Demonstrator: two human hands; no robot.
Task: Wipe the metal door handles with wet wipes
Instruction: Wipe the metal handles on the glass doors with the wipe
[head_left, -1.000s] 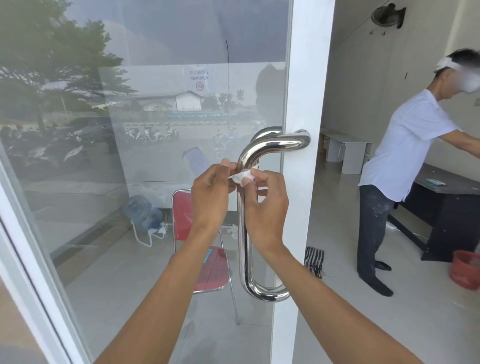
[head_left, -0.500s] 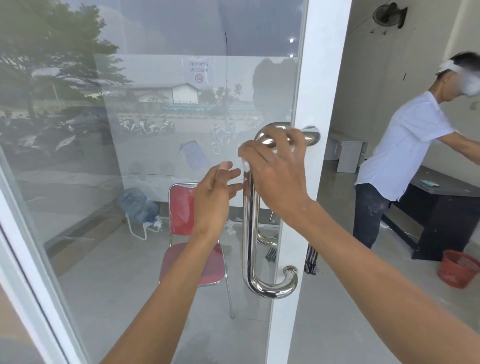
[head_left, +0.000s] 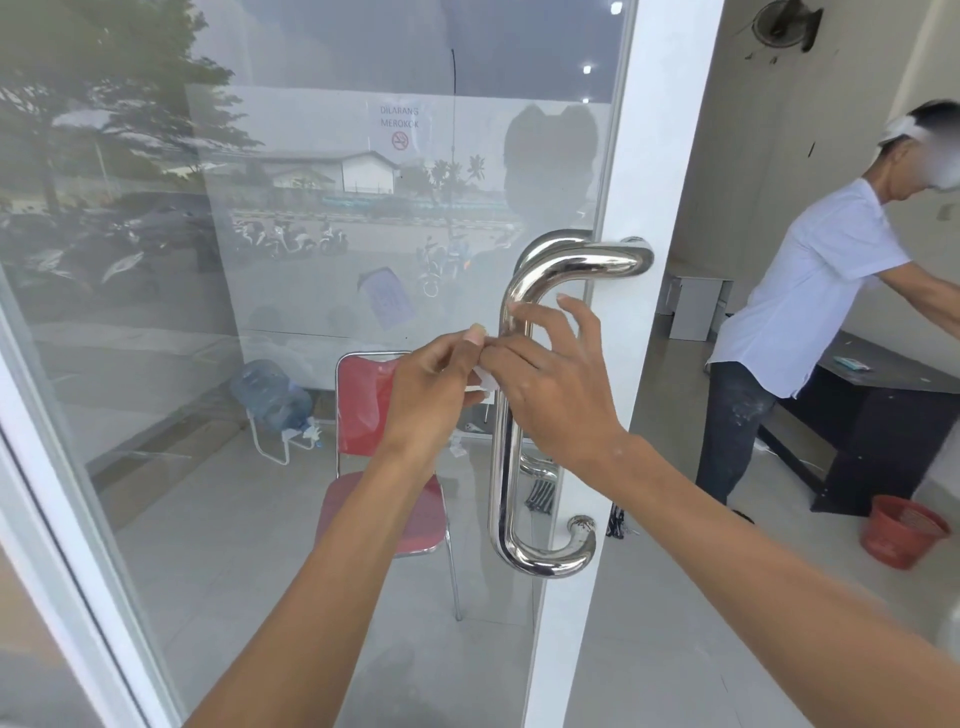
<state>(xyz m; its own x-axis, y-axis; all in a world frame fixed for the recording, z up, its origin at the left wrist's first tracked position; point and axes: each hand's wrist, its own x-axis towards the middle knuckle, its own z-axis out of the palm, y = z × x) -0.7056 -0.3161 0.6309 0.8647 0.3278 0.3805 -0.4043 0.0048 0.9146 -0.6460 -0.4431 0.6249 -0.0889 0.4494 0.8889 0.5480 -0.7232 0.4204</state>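
Observation:
A polished metal door handle (head_left: 505, 488) runs upright on the glass door, curving at top and bottom into the white door frame (head_left: 644, 171). A small white wet wipe (head_left: 484, 383) shows between my two hands, just left of the bar. My left hand (head_left: 434, 387) pinches the wipe from the left, thumb on top. My right hand (head_left: 550, 374) meets it from the right in front of the bar, thumb and forefinger on the wipe, the other fingers spread upward. Most of the wipe is hidden by my fingers.
Behind the glass stand a red chair (head_left: 363, 400) and a tilted water jug (head_left: 270, 392). Through the open doorway on the right a person in a white shirt (head_left: 810, 296) leans over a dark desk (head_left: 893, 415). A red basket (head_left: 901, 530) sits on the floor.
My right hand has come down from the handle's top bend to the upper shaft. My left hand has closed in on it, and both now hold the wipe.

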